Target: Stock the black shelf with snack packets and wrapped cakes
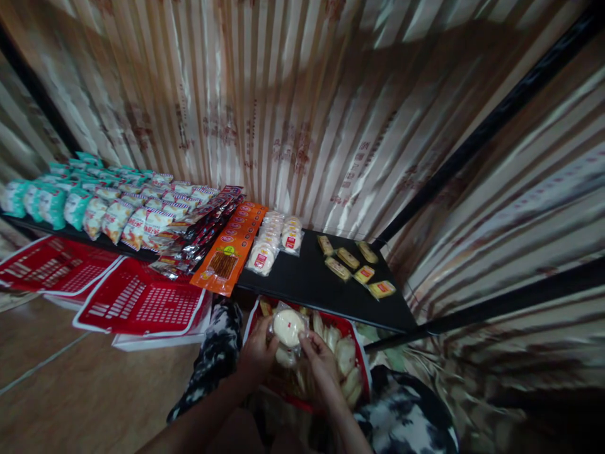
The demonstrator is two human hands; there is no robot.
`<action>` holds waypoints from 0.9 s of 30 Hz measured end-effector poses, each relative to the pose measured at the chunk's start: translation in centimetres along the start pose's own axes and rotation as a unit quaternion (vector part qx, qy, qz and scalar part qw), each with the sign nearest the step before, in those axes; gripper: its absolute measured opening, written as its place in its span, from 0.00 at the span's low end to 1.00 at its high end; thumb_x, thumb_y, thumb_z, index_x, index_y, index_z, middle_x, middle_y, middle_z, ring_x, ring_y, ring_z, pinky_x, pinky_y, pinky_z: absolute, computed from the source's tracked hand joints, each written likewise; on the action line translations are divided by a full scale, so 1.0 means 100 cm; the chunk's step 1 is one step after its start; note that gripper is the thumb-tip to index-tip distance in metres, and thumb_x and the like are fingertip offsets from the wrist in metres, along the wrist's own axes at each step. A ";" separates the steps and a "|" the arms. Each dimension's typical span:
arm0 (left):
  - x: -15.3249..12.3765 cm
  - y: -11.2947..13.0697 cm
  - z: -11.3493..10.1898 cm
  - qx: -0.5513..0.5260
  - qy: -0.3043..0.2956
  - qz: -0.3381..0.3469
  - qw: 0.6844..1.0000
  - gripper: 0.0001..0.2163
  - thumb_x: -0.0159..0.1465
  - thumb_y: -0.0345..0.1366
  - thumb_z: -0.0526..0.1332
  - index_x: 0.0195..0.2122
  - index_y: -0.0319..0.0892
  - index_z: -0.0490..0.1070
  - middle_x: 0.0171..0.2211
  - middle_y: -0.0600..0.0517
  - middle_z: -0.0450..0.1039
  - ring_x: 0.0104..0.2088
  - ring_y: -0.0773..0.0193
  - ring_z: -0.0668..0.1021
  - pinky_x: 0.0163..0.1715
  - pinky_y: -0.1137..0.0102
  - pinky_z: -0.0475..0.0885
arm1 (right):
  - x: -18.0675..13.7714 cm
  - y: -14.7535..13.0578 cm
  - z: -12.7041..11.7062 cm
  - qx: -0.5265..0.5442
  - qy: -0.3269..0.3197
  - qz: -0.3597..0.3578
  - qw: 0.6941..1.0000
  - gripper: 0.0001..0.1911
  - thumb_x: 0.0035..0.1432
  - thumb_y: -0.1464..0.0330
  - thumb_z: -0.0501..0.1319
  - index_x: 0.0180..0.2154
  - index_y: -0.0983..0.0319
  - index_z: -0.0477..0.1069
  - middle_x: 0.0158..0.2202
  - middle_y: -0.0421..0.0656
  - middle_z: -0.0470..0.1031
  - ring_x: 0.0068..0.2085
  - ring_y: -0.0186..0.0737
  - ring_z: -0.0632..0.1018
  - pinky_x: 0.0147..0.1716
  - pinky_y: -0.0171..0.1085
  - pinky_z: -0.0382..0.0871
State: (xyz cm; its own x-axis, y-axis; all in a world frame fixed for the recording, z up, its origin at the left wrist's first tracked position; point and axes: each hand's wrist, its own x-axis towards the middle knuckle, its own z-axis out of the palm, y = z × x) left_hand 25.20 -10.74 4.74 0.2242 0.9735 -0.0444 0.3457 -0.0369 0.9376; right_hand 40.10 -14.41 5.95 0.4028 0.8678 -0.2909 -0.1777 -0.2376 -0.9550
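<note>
A round, pale cake in a clear wrapper (pixel 288 326) is held flat between both my hands, with a small red mark at its middle. My left hand (pixel 258 348) pinches its left edge, and my right hand (pixel 317 354) grips the lower right edge. Beneath them stands a red basket (pixel 363 372) with a white rim, filled with more wrapped pale pieces, partly hidden by my hands and forearms. On the black shelf (pixel 302 277) just beyond, similar round wrapped cakes (pixel 263 257) are lined up in two overlapping rows.
Several small yellow packets (pixel 348 258) lie at the shelf's right end. Left of the round cakes are an orange snack packet (pixel 231 249), dark shiny packets (pixel 203 233), white bags (pixel 132 224) and teal bags (pixel 51 207). Red baskets (pixel 142 299) sit below; a black post (pixel 472 132) slants at right.
</note>
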 end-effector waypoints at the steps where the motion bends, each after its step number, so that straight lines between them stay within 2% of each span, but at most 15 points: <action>1: -0.001 0.001 0.004 -0.029 -0.009 -0.014 0.999 0.22 0.56 0.33 0.54 0.54 0.40 0.61 0.49 0.45 0.70 0.41 0.62 0.75 0.46 0.65 0.70 | -0.001 0.001 -0.001 0.013 -0.003 0.004 1.000 0.17 0.42 0.54 0.67 0.31 0.59 0.75 0.29 0.39 0.78 0.31 0.38 0.76 0.32 0.34 0.69; 4: -0.003 0.002 0.014 -0.126 0.006 -0.081 0.989 0.23 0.55 0.35 0.59 0.53 0.39 0.62 0.46 0.45 0.72 0.36 0.62 0.76 0.40 0.68 0.71 | -0.003 0.007 -0.006 0.031 0.004 0.003 1.000 0.18 0.40 0.54 0.67 0.32 0.59 0.74 0.28 0.40 0.78 0.30 0.38 0.76 0.33 0.35 0.70; 7: -0.005 0.005 0.020 -0.215 0.020 -0.175 0.960 0.24 0.53 0.39 0.62 0.50 0.37 0.64 0.44 0.43 0.72 0.37 0.59 0.77 0.31 0.71 0.72 | -0.004 0.013 -0.013 0.004 0.049 -0.022 0.999 0.21 0.38 0.54 0.68 0.33 0.61 0.74 0.29 0.41 0.78 0.32 0.40 0.77 0.33 0.36 0.70; 9: -0.006 0.010 0.020 -0.283 -0.001 -0.216 0.934 0.23 0.54 0.43 0.63 0.49 0.38 0.65 0.45 0.42 0.72 0.41 0.56 0.76 0.27 0.72 0.71 | -0.006 0.015 -0.019 -0.045 0.062 -0.056 0.995 0.22 0.41 0.53 0.66 0.36 0.61 0.74 0.31 0.42 0.78 0.33 0.41 0.77 0.34 0.37 0.71; 11: -0.006 0.016 0.019 -0.363 -0.013 -0.235 0.902 0.22 0.55 0.45 0.63 0.47 0.39 0.67 0.50 0.42 0.68 0.46 0.54 0.74 0.28 0.72 0.71 | -0.008 0.015 -0.025 -0.120 0.058 -0.113 0.985 0.20 0.47 0.54 0.62 0.38 0.61 0.74 0.33 0.44 0.77 0.34 0.40 0.76 0.34 0.37 0.71; 13: -0.005 0.024 0.018 -0.437 -0.005 -0.261 0.861 0.20 0.56 0.45 0.62 0.47 0.40 0.67 0.54 0.41 0.64 0.47 0.54 0.74 0.31 0.71 0.73 | -0.010 0.015 -0.031 -0.210 0.047 -0.198 0.956 0.17 0.51 0.56 0.60 0.38 0.60 0.74 0.35 0.45 0.77 0.36 0.41 0.76 0.36 0.38 0.71; 16: 0.000 0.035 0.017 -0.506 -0.008 -0.288 0.813 0.19 0.59 0.44 0.59 0.47 0.38 0.65 0.52 0.39 0.66 0.45 0.56 0.75 0.38 0.68 0.73 | -0.013 0.017 -0.035 -0.328 0.036 -0.340 0.880 0.12 0.55 0.61 0.58 0.38 0.58 0.74 0.39 0.45 0.76 0.42 0.43 0.75 0.42 0.41 0.70; 19: 0.003 0.042 0.015 -0.517 -0.028 -0.251 0.818 0.19 0.56 0.37 0.61 0.48 0.39 0.64 0.45 0.42 0.72 0.41 0.58 0.77 0.39 0.68 0.72 | -0.016 0.018 -0.033 -0.407 0.032 -0.419 0.811 0.11 0.56 0.66 0.57 0.41 0.56 0.73 0.41 0.45 0.75 0.44 0.43 0.74 0.43 0.43 0.69; 21: 0.004 0.044 0.013 -0.509 -0.027 -0.227 0.830 0.22 0.51 0.30 0.62 0.49 0.40 0.63 0.42 0.44 0.73 0.39 0.58 0.77 0.39 0.68 0.72 | -0.019 0.018 -0.030 -0.435 0.037 -0.437 0.787 0.12 0.56 0.68 0.57 0.42 0.56 0.73 0.43 0.46 0.74 0.44 0.43 0.73 0.43 0.43 0.69; 24: 0.005 0.046 0.009 -0.494 -0.010 -0.230 0.838 0.25 0.47 0.26 0.60 0.49 0.40 0.63 0.42 0.45 0.74 0.37 0.59 0.77 0.36 0.68 0.71 | -0.020 0.015 -0.027 -0.435 0.037 -0.438 0.786 0.13 0.56 0.70 0.54 0.42 0.56 0.72 0.47 0.47 0.72 0.46 0.44 0.72 0.44 0.44 0.69; 27: 0.010 0.045 0.004 -0.472 0.016 -0.244 0.847 0.27 0.44 0.25 0.58 0.49 0.39 0.63 0.43 0.45 0.73 0.37 0.59 0.77 0.34 0.69 0.71 | -0.019 0.012 -0.027 -0.396 0.011 -0.416 0.819 0.13 0.57 0.69 0.53 0.43 0.57 0.72 0.50 0.48 0.70 0.50 0.45 0.71 0.47 0.46 0.67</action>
State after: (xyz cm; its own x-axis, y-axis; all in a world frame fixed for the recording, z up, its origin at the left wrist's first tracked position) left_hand 27.36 -10.05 8.75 0.2347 0.8266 -0.5115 -0.4959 0.5544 0.6684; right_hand 41.59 -17.50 5.22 0.1067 0.8668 0.4870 0.8005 0.2157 -0.5592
